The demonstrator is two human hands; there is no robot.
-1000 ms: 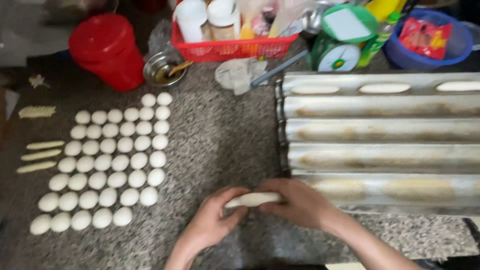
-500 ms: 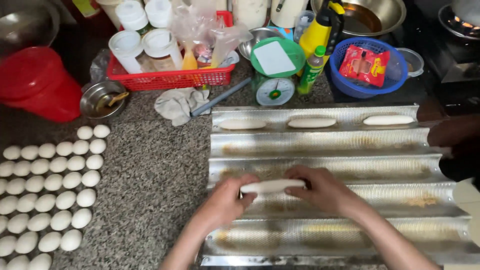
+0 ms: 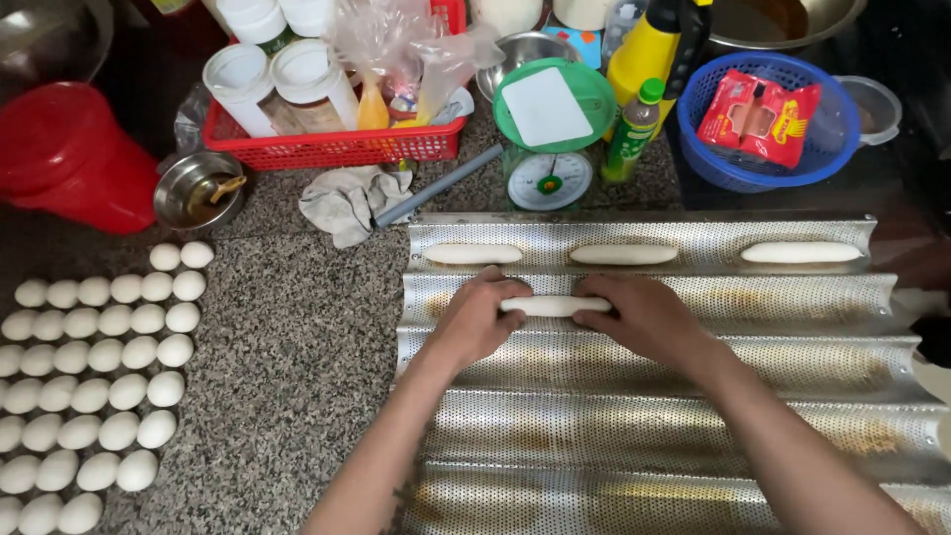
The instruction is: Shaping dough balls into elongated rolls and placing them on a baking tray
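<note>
Dough roll (image 3: 555, 306) clamped between both hands (image 3: 475, 322) (image 3: 644, 317) in perforated tray's (image 3: 654, 426) second trough, three rolls (image 3: 623, 254) lying in far trough.

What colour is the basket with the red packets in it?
Blue: the round basket behind the tray, seen clearly in the head view.

A: Fig. – L arm?
B: Bare forearm enters from bottom centre, angled up and slightly right; wrist straight. Left hand (image 3: 475, 322) palm down, fingers curled inward, tips pointing right.

A: R arm?
B: Bare forearm comes in from bottom-right corner, angled up-left. Right hand (image 3: 644, 319) palm down, fingers bent, tips pointing left.

A: Relation?
B: Hands level w/ each other, fingertips facing, apart, both pinching lightly; thumbs hidden beneath.
</note>
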